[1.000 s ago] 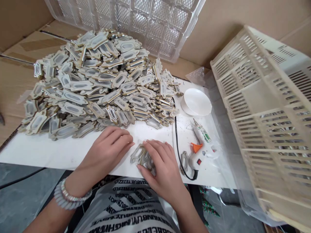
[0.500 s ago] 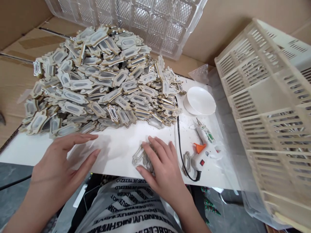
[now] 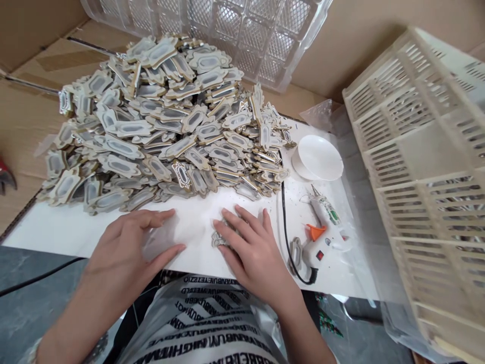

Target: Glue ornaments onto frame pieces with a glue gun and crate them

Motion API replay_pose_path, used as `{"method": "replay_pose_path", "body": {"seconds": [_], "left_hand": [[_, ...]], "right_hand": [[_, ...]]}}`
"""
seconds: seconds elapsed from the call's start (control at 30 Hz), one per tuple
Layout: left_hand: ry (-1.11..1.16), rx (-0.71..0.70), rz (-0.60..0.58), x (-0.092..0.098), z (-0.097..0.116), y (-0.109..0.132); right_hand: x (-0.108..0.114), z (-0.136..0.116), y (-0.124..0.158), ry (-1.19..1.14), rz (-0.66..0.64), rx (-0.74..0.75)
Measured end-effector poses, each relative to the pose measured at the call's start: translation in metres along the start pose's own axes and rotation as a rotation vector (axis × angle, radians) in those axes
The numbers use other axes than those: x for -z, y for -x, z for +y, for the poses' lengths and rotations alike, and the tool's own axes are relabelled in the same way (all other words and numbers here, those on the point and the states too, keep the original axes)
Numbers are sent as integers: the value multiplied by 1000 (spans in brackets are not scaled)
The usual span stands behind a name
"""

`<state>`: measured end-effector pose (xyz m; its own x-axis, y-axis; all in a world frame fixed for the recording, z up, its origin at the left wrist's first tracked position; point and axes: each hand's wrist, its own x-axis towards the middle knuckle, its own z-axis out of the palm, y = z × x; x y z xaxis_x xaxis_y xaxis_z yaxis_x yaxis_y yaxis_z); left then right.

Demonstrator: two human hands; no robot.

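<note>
Left hand [image 3: 121,247] is hovering at the lower left of the frame, over the white board [image 3: 197,222], its thumb and fingers standing apart. Compared with half a second ago, it is reaching farther toward the centre.

Right hand [image 3: 252,247] is resting at the lower centre, fingers spread over a few small frames [image 3: 217,239]. These frames are lying on the board under the palm; only their left edges are showing, whereas more was visible half a second ago. Whether the fingers are gripping them, I cannot tell. The two hands are staying well apart, the gap between them narrowing.

The big pile of frames [image 3: 178,146] is filling the upper left and keeping its shape; the whole view is sitting slightly farther right than before.

On the right of the board, the glue gun [image 3: 318,247] is lying with its nozzle pointing up the frame, the cord [image 3: 285,207] curving along its left. A white bowl [image 3: 320,157] is standing above it. The slatted basket [image 3: 411,151] is leaning at the far right.
</note>
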<state>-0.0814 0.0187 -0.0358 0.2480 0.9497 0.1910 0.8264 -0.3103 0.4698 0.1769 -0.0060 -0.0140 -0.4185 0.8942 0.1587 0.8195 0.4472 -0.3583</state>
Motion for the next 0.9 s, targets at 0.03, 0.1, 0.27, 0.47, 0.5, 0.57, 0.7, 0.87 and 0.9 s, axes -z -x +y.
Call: {"method": "replay_pose_path", "body": {"seconds": [0.03, 0.1, 0.27, 0.47, 0.5, 0.57, 0.7, 0.87, 0.9], "left_hand": [[5, 13, 0, 1, 2, 0], [11, 24, 22, 4, 6, -2], [12, 26, 39, 12, 12, -6], [33, 51, 35, 13, 9, -6], [32, 49, 44, 14, 9, -5], [-5, 52, 65, 17, 8, -5], [-94, 53, 34, 24, 0, -7], [-28, 12, -80, 26, -9, -15], [-21, 13, -81, 25, -9, -17]], "right_hand": [[0, 0, 1, -3, 2, -2], [-1, 0, 2, -11, 9, -8], [-1, -2, 4, -13, 79, -36], [-2, -11, 2, -29, 134, -14], [-3, -13, 2, -31, 135, -4], [-4, -15, 2, -33, 133, 9], [-4, -16, 2, -35, 150, -3], [-1, -12, 5, -30, 173, -39], [-1, -11, 5, -28, 176, -43]]}}
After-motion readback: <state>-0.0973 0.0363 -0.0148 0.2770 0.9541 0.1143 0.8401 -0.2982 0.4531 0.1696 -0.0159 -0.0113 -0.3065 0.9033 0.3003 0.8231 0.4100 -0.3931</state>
